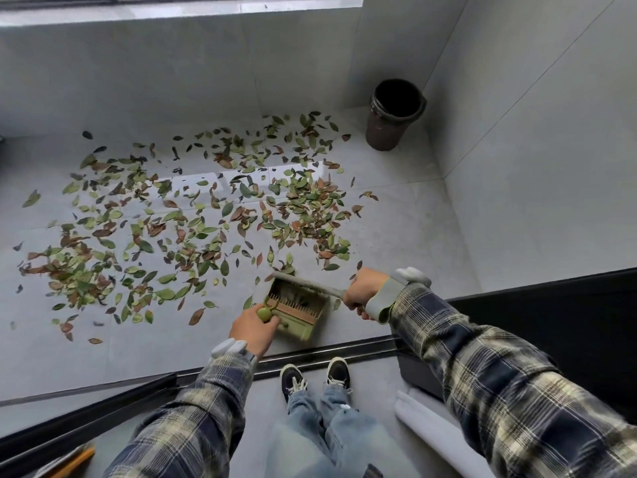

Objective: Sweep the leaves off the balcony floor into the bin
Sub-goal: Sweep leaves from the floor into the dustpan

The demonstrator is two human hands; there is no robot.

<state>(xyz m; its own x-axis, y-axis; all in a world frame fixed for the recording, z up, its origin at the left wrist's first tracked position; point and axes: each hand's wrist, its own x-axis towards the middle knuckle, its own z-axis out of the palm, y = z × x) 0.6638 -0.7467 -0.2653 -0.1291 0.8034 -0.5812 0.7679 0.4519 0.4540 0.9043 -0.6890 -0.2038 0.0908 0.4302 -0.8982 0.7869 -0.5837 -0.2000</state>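
Both hands are occupied in the head view. The left hand [255, 327] curls round the knobbed top of the green dustpan [298, 312], and the right hand [363, 293] grips the grey broom [303, 286], which lies across the pan's open mouth. The pan stands on the balcony floor [396, 236] just beyond the door track [327, 353], near the person's shoes [293, 377]. Its comb teeth show, and few leaves, if any, are visible inside.

Nearly all the leaves [206, 215] are scattered wide over the tiles, from the far left to near the dark bin [394, 113] in the far corner. Sweeping looks barely begun. The next move seems to call for freeing the broom from the pan and drawing the spread leaves into one heap.
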